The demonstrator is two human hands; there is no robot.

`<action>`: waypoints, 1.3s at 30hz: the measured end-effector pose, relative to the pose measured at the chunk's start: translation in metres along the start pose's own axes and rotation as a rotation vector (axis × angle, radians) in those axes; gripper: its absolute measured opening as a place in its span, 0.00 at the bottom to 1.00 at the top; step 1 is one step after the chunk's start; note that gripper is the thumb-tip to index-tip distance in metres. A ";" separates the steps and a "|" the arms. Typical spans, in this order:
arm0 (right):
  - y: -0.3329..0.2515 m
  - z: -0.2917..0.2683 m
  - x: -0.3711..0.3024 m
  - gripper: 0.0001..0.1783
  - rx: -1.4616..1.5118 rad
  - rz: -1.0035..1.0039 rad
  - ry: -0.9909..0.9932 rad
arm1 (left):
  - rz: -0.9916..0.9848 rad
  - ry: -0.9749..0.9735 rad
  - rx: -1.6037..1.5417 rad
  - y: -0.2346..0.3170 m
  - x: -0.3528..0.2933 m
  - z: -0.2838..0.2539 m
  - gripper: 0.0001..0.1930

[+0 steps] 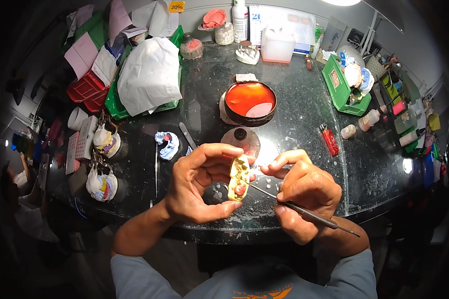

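Evidently the left hand pinches the small yellow cast by its ends — its grip spread just to that length, fingers above and thumb below, probably to leave the hollowed face clear. The right hand has its grip closed around a slim metal tool, held pen-like, perhaps for fine control; its thin end points at the cast's right edge, though I cannot tell whether it touches. The cast is between both hands, above the near part of the tabletop.

Just beyond stand a glass jar with a dark cap and a dark bowl of red-orange material, seemingly placed within easy reach.

Bold dark print marks a yellow tag at the top; the white bottle carries finer label text — too small to make out — and orange lettering crosses the grey shirt.
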State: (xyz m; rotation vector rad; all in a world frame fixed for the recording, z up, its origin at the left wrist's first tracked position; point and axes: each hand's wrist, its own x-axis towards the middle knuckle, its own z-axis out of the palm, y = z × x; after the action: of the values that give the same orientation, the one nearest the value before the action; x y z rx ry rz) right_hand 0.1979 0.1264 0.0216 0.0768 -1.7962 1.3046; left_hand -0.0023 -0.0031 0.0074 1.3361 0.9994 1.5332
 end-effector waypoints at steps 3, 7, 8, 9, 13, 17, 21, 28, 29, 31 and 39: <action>-0.003 0.001 0.000 0.11 -0.038 -0.013 0.003 | 0.065 0.002 0.094 -0.003 0.000 -0.003 0.39; 0.008 0.001 -0.002 0.12 -0.222 0.038 0.165 | 0.327 0.143 0.483 -0.002 -0.002 -0.010 0.41; 0.010 0.002 -0.002 0.13 -0.251 0.082 0.171 | 0.385 0.205 0.559 0.000 -0.002 -0.009 0.41; 0.008 0.006 -0.004 0.13 -0.113 0.245 0.221 | 0.415 0.275 0.578 0.000 -0.002 -0.008 0.40; 0.014 0.010 -0.003 0.13 0.031 0.297 0.207 | 0.453 0.388 0.608 -0.002 0.001 -0.011 0.39; 0.011 0.010 0.002 0.15 0.046 0.287 0.205 | 0.429 0.413 0.599 -0.003 0.001 -0.008 0.39; 0.009 -0.004 0.013 0.16 -0.252 0.096 0.270 | 0.320 0.328 0.594 -0.007 -0.003 -0.005 0.39; 0.019 -0.003 0.039 0.09 -0.355 0.125 0.373 | 0.298 0.290 0.499 0.000 -0.006 -0.003 0.39; 0.021 -0.004 0.039 0.09 -0.358 0.140 0.372 | 0.294 0.277 0.534 0.001 -0.005 -0.003 0.39; 0.021 -0.007 0.041 0.08 -0.359 0.151 0.365 | 0.305 0.279 0.539 0.000 -0.004 -0.004 0.38; 0.015 -0.007 0.048 0.09 -0.350 0.138 0.344 | 0.306 0.273 0.583 0.003 -0.003 -0.003 0.38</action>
State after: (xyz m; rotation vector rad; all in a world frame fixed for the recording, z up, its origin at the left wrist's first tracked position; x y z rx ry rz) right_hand 0.1656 0.1590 0.0428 -0.4445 -1.7216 1.0047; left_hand -0.0056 -0.0069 0.0094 1.7721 1.5543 1.7603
